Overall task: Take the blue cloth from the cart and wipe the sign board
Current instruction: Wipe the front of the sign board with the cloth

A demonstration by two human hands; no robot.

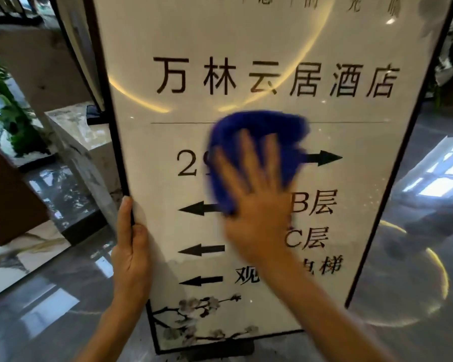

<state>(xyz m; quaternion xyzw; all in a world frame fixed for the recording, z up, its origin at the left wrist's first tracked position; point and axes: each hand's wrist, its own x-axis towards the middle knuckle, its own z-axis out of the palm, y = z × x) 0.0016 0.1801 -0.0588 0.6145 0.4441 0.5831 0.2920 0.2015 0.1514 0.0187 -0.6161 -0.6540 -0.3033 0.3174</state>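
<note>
A tall white sign board point(351, 194) with a thin black frame, black Chinese lettering and arrows fills the middle of the view. A blue cloth point(259, 131) lies flat against its glossy face, just below the horizontal line. My right hand point(256, 205) presses on the cloth with fingers spread, blurred by motion, and covers part of the lettering. My left hand point(131, 246) grips the board's left frame edge, thumb on the front. The cart is not in view.
A marble-clad counter point(71, 142) and a green plant point(8, 105) stand to the left. Polished grey floor point(50, 304) spreads around the sign's base. A shiny reflective surface point(429, 194) lies to the right of the board.
</note>
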